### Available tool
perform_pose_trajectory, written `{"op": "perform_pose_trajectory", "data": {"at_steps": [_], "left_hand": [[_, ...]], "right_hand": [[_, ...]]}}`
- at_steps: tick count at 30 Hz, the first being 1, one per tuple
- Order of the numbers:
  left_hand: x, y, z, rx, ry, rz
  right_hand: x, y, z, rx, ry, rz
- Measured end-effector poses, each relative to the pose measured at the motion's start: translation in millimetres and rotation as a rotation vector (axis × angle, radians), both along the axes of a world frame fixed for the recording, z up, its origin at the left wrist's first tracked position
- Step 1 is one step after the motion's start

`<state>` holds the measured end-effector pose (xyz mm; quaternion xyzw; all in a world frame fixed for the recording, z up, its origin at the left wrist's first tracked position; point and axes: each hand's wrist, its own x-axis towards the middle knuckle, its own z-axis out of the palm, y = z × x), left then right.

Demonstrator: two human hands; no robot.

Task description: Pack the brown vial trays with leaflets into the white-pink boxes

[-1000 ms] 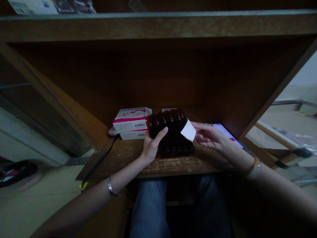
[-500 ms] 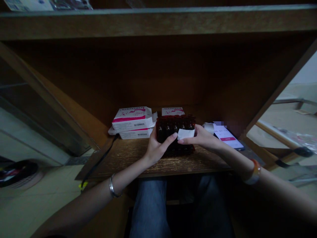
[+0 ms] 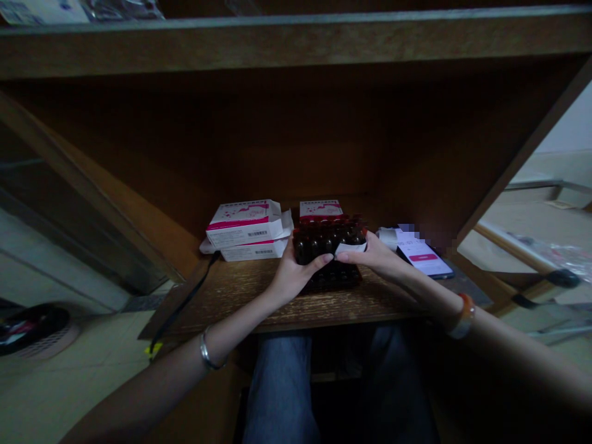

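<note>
Between my two hands is a pack of dark brown vials (image 3: 319, 237), glossy and set in rows. My left hand (image 3: 296, 265) grips its left side, thumb across the front. On the right side my right hand (image 3: 377, 253) holds the pack too, its thumb pressing a small folded white paper (image 3: 350, 248) against the front. More dark brown plastic (image 3: 333, 275) shows under the held pack, just above the board; whether it is a separate pack I cannot tell. Behind the vials lies a white and pink box (image 3: 319, 208), partly hidden.
Two stacked white and pink boxes (image 3: 245, 222) with open flaps lie to the left on the wooden board (image 3: 231, 302). A lit phone (image 3: 423, 253) lies to the right. A black cord (image 3: 185, 302) hangs over the left edge. A basket (image 3: 44, 333) stands on the floor.
The vial pack has tipped in my hands, so more of its upper rows shows. The white paper under my right thumb now looks flatter. The boxes stay put.
</note>
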<state>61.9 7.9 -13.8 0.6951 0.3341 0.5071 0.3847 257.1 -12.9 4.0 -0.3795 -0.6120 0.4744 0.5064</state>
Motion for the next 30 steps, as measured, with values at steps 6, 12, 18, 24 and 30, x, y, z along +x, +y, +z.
{"op": "perform_pose_trajectory", "data": {"at_steps": [6,12,18,24,30], "left_hand": [[0,4,-0.7,-0.035,-0.016,0.025],[2,7,-3.5,0.029,0.003,0.052],[1,6,-5.6,0.035,0.037,0.063],[-1,10,-2.9,0.047,0.095,0.051],[-14,28,48.5,0.303,0.475,0.044]], "right_hand": [[-2,7,-3,0.039,-0.046,-0.04],[-7,14,-12,0.055,-0.01,-0.033],[-6,20,-24,0.101,-0.037,-0.029],[-11,18,-17,0.087,-0.007,-0.068],[-8,12,0,-0.028,0.121,-0.187]]}}
